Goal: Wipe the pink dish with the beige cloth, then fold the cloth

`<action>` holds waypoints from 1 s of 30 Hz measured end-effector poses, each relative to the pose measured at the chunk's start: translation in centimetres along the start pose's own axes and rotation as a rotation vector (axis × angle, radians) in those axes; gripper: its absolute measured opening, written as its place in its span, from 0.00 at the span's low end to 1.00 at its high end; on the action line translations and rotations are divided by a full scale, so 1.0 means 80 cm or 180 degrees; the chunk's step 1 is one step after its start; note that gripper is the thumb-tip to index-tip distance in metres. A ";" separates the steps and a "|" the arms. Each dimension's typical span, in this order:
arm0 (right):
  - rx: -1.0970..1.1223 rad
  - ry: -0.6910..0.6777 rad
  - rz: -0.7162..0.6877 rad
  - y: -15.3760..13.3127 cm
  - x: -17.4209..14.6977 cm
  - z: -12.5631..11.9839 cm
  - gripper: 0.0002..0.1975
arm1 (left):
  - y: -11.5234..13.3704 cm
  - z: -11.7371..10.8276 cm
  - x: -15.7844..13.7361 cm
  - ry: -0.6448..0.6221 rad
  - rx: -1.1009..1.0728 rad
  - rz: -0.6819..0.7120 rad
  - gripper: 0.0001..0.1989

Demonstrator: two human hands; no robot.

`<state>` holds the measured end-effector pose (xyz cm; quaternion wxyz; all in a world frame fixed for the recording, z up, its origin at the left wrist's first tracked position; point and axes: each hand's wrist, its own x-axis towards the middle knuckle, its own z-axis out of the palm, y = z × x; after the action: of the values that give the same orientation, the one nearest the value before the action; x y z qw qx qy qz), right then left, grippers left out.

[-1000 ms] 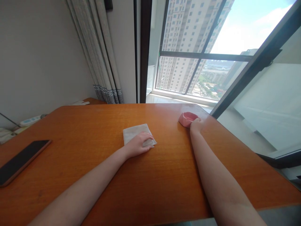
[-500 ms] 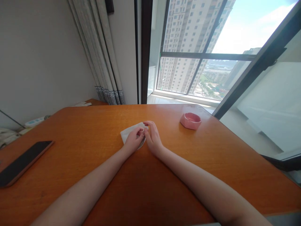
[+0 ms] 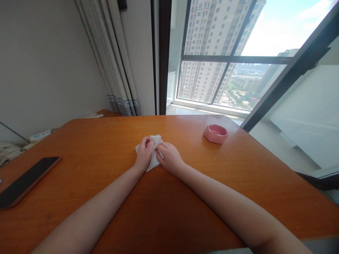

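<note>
A folded white napkin (image 3: 153,163) lies on the wooden table in front of me, its upper part raised to a point between my hands. My left hand (image 3: 144,154) is closed on its left side, thumb and fingers pinching the thin sheet. From the right, my right hand (image 3: 171,157) grips the middle of the napkin with its fingertips, the fingers bent. Part of the napkin's left corner sticks out past my left hand. The exact spot of each pinch is partly hidden by the fingers.
The brown wooden table (image 3: 106,141) spreads out around my arms. A pink angular bowl (image 3: 215,134) stands at the back right. On the left rests a dark phone (image 3: 28,181). Beyond the far edge are a grey curtain (image 3: 116,60) and a window.
My hands have shifted slightly left and moved apart a little. The napkin's right part is now lifted and folded over, with a point standing up between the hands.
</note>
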<state>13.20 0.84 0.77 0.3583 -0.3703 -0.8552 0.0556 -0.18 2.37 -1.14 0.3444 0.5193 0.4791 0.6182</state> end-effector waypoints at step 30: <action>-0.1331 -0.1283 0.1616 0.076 -0.002 -0.006 0.27 | 0.017 -0.004 -0.008 -0.1058 0.1483 0.1445 0.08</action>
<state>17.19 5.05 -1.17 0.0746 -0.6170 -0.7825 0.0387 -0.27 1.28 -0.08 0.1440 0.7704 0.4171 0.4603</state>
